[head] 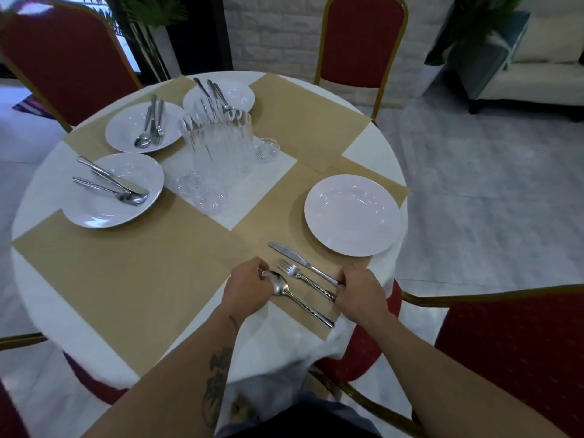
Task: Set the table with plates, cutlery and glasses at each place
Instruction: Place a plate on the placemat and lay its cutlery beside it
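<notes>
**Place setting, near right: cutlery being aligned**

Cutlery for this place, three pieces, lies side by side on the tan placemat (177, 279) beside the empty plate (352, 214): knife (301, 262) nearest the plate, fork (303, 276) in the middle, spoon (294, 295) outermost.

Left hand (248, 287): curled, fingertips on the spoon's bowl end. Whether it pinches the spoon or only nudges it cannot be told.

Right hand (361, 290): curled at the handle ends of knife and fork, touching both; a firm grasp is not shown.

Remaining stock, far side of the round table (41, 298):
- Plate (118, 197), near left, carrying loose cutlery.
- Plate (143, 126), far left, carrying loose cutlery.
- Plate (235, 94), far centre, carrying loose cutlery.
- Cluster of cut-glass tumblers (218, 143) at the centre, with small glass dishes (267, 149) around it.

Status, judged: one place partly laid, no glass yet set; three places untouched.

Risks, judged:
- The spoon handle reaches close to the mat's near corner and the table edge; a push along its length could send it onto the chair below.
- Pressing on the mat may slide it over the cloth, dragging the plate toward the rim.
- The tumblers stand crowded together; reaching in for one could knock its neighbours.
</notes>
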`<action>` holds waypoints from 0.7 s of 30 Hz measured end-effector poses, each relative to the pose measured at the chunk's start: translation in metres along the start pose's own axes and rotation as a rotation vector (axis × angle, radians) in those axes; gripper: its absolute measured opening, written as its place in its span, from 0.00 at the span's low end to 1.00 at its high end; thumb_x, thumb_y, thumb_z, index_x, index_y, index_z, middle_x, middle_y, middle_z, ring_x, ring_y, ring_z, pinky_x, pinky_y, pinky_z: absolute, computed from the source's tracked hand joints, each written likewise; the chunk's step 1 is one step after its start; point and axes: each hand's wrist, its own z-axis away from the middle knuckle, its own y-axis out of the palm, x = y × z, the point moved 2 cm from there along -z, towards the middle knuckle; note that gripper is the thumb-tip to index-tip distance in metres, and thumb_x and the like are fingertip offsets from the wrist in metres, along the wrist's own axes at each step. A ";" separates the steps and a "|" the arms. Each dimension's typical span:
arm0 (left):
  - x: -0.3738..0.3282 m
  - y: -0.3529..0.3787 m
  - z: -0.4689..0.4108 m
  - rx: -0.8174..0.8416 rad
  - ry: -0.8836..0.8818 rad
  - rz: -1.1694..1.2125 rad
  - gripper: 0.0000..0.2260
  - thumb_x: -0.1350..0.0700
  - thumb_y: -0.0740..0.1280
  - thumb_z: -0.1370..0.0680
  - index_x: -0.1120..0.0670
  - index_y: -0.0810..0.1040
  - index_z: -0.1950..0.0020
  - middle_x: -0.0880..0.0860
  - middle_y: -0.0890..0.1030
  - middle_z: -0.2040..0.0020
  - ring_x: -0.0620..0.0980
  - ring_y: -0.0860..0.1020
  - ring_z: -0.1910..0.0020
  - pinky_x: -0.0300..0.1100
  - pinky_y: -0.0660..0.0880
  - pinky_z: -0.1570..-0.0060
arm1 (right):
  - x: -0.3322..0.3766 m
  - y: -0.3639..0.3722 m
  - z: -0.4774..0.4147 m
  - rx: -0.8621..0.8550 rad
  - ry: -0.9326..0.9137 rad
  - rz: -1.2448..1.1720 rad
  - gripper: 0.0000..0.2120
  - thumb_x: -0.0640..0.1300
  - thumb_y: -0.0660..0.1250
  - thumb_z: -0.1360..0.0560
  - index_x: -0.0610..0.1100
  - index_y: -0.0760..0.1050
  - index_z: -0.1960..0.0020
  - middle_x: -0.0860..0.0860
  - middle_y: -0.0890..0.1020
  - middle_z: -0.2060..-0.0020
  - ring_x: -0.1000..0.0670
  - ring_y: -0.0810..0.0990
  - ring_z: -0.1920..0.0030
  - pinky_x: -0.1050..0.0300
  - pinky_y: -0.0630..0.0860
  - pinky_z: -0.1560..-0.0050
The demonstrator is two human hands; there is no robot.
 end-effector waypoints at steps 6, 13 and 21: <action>0.001 0.001 -0.003 -0.011 -0.010 -0.003 0.09 0.61 0.62 0.24 0.52 0.78 0.48 0.47 0.77 0.58 0.43 0.74 0.62 0.37 0.70 0.65 | 0.003 -0.002 0.002 -0.016 -0.008 0.016 0.02 0.38 0.63 0.28 0.43 0.74 0.56 0.49 0.74 0.58 0.46 0.74 0.52 0.55 0.69 0.59; 0.005 -0.005 -0.006 0.009 -0.019 -0.009 0.13 0.60 0.60 0.25 0.53 0.79 0.44 0.52 0.80 0.53 0.48 0.76 0.58 0.39 0.70 0.64 | 0.007 -0.004 0.005 0.002 -0.005 0.011 0.02 0.41 0.64 0.26 0.45 0.71 0.54 0.49 0.75 0.55 0.47 0.74 0.51 0.55 0.73 0.57; 0.009 -0.045 -0.023 -0.128 -0.072 -0.009 0.12 0.58 0.60 0.25 0.51 0.79 0.45 0.51 0.80 0.52 0.50 0.79 0.56 0.42 0.75 0.58 | 0.056 -0.021 -0.012 -0.011 -0.227 -0.044 0.12 0.43 0.63 0.25 0.47 0.72 0.42 0.51 0.72 0.47 0.48 0.74 0.47 0.57 0.72 0.51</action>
